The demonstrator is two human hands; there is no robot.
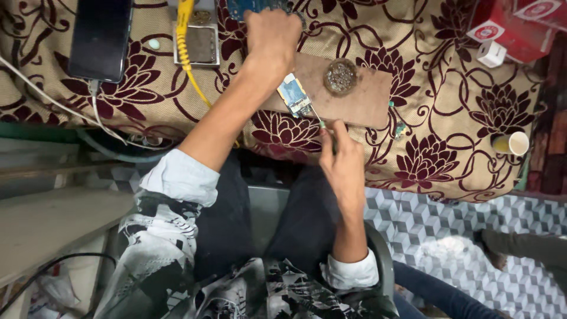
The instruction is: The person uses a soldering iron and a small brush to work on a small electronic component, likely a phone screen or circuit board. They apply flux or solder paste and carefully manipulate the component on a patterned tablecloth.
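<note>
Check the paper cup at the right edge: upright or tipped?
Tipped. The paper cup lies on its side on the floral cloth, its open mouth facing right.

The tip of the thin tool is too small to be made out where it meets the small blue circuit board. The tool's handle is hidden inside the right hand. Above the board, the fingers of the left hand are curled under and unseen. A blue object beyond them is cut by the top edge. The red boxes, far right of the board, are cropped at the corner.
</note>
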